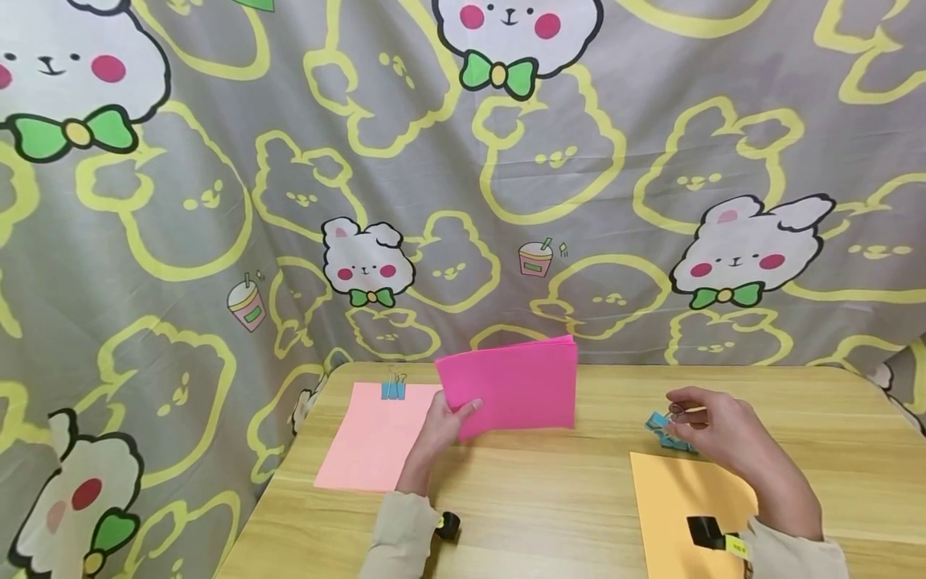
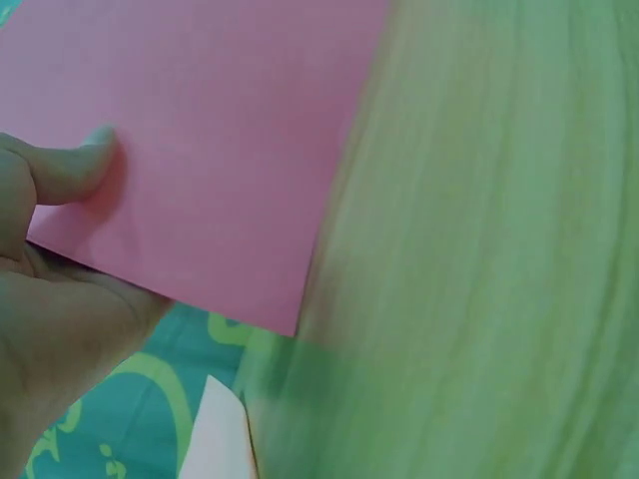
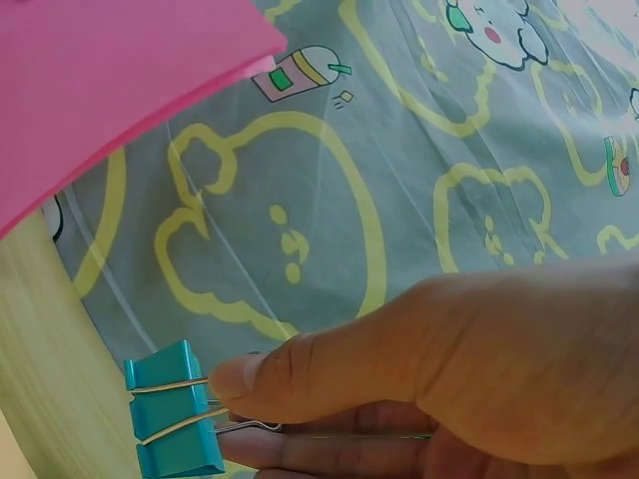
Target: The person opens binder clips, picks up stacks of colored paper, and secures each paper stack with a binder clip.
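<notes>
At eight o'clock on the magenta paper (image 1: pixel 524 386), my left hand (image 1: pixel 440 425) grips it tilted up, thumb in front; at its three o'clock, my right hand (image 1: pixel 712 422) pinches a blue clip (image 3: pixel 175 414), fingers towards nine. The pale pink paper (image 1: pixel 372 438) at my left hand's nine looks done, clipped at twelve; the magenta and, at my right hand's six, the orange paper (image 1: pixel 673 507) show no clip.

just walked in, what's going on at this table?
A person's left hand holds up some bright pink sheets above the table, while the right hand pinches a blue binder clip, apart from those sheets. On the left lies light pink paper with another blue clip at its far edge; orange paper lies on the right.
</notes>
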Demonstrator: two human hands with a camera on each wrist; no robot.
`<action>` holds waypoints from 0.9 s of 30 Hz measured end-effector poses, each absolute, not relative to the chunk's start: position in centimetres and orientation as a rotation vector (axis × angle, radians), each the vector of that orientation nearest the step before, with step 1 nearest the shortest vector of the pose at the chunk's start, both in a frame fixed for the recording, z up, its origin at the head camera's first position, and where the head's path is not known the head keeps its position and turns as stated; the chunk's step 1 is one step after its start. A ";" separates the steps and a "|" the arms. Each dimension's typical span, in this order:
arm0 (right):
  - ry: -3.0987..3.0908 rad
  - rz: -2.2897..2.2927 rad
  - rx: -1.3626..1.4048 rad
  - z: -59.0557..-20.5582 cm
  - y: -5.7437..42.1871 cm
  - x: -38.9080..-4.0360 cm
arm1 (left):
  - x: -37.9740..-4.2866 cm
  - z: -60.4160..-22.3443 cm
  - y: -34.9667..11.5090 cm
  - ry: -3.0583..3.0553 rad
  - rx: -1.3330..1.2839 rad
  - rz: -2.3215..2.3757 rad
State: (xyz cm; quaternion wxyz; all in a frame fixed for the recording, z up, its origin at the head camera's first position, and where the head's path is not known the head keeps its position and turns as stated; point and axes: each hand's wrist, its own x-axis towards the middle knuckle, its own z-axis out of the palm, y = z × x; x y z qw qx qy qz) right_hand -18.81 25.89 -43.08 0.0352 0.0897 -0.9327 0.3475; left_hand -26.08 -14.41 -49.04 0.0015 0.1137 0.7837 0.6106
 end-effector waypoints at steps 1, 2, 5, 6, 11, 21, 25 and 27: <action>-2.869 1.067 0.277 -43.1 25.9 -18.8 | -26.0 -49.1 -14.4 2.452 0.368 1.897; -2.873 1.067 0.278 -43.1 25.9 -18.8 | -26.0 -49.2 -14.4 2.447 0.379 1.873; -2.882 1.054 0.280 -43.0 26.0 -18.8 | -26.0 -49.4 -14.3 2.429 0.420 1.819; -2.886 1.053 0.275 -43.0 26.1 -18.8 | -26.0 -49.5 -14.3 2.425 0.436 1.807; -2.894 1.061 0.248 -43.0 26.2 -18.7 | -26.0 -49.8 -14.2 2.446 0.444 1.797; -2.898 1.016 0.234 -43.0 26.3 -18.8 | -25.9 -49.9 -14.1 2.466 0.383 1.788; -2.889 1.029 0.224 -43.0 26.3 -18.8 | -26.0 -50.1 -14.1 2.467 0.416 1.769; -2.886 1.024 0.226 -43.0 26.3 -18.8 | -26.0 -50.0 -14.1 2.472 0.425 1.765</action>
